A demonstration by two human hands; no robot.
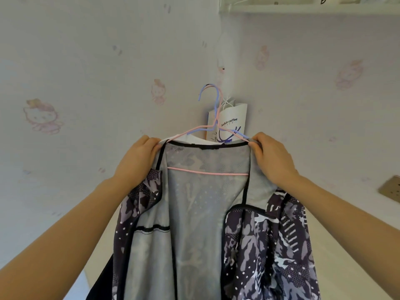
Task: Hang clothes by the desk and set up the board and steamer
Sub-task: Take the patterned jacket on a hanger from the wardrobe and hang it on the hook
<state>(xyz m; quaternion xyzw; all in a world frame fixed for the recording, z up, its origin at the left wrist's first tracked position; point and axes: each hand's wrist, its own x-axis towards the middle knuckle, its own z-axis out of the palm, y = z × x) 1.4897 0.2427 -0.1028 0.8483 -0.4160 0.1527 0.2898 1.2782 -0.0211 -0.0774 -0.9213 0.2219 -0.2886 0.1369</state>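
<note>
A grey and dark purple camouflage jacket point(207, 224) hangs open on a pink wire hanger point(207, 172), its mesh lining facing me. A blue hanger point(216, 105) lies right behind the pink one, with a white garment point(190, 138) showing behind the collar. Both hooks point up in front of the wall. My left hand point(138, 159) pinches the jacket's left shoulder at the hanger's end. My right hand point(270, 156) pinches the right shoulder the same way. What the hooks hang on is not visible.
A white paper coffee bag point(231, 120) hangs on the wall behind the hangers. The wall carries pink cartoon-cat wallpaper point(41, 116). A white shelf point(303, 8) runs along the top right. A wall socket point(391, 188) sits at the right edge.
</note>
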